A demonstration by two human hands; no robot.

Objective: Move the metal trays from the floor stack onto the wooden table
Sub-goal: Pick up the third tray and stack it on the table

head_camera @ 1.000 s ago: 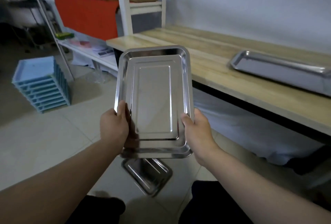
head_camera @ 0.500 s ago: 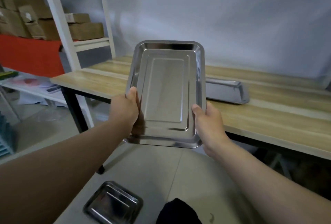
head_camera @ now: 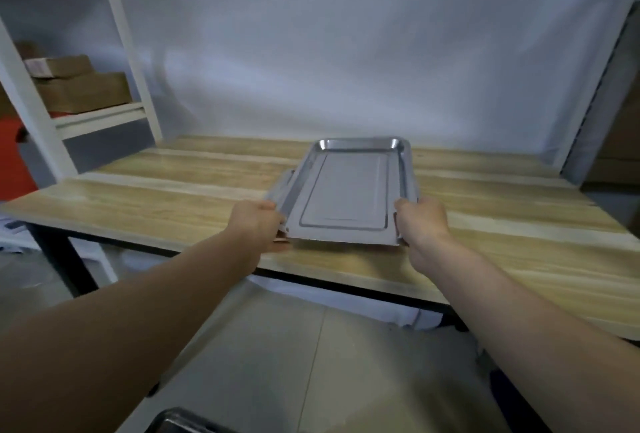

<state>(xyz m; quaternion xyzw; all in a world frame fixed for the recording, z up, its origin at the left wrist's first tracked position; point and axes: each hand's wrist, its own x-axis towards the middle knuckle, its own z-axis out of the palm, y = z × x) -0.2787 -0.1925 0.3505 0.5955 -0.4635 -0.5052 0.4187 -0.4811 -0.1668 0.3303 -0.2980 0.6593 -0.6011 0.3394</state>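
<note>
Now both hands, left [head_camera: 258, 223] and right [head_camera: 420, 221], have carried the gripped tray [head_camera: 349, 197] from the floor down onto another tray [head_camera: 282, 186] on the bench [head_camera: 156, 197].

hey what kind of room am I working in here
Probably a storeroom or workshop: cardboard boxes sit on a white shelving rack, and both hands hold a metal tray over a plain wooden table on a tiled floor.
</note>
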